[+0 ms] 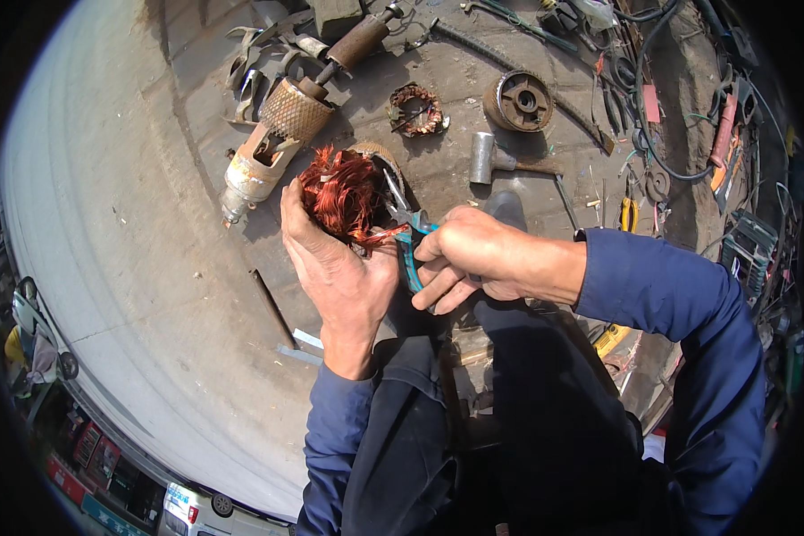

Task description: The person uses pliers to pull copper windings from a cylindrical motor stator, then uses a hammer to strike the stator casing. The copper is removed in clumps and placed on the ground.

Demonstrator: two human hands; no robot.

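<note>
My left hand (344,272) is closed around a motor stator (389,159), its thumb along one side. A thick tangle of red-orange copper wire (339,192) bulges from the stator's near end, and most of the stator is hidden behind wire and hand. In my right hand (482,255) is a pair of pliers (407,255) with teal handles, the fingers wrapped round the grips. The metal jaws reach up against the right side of the copper bundle. Whether they bite a strand cannot be made out.
Beyond my hands lie a hammer (482,159), a ring of copper windings (415,110), a round metal housing (520,100) and a rusty motor assembly (281,134). Cables and tools crowd the right side. A thin metal rod (272,308) rests on the ground at left.
</note>
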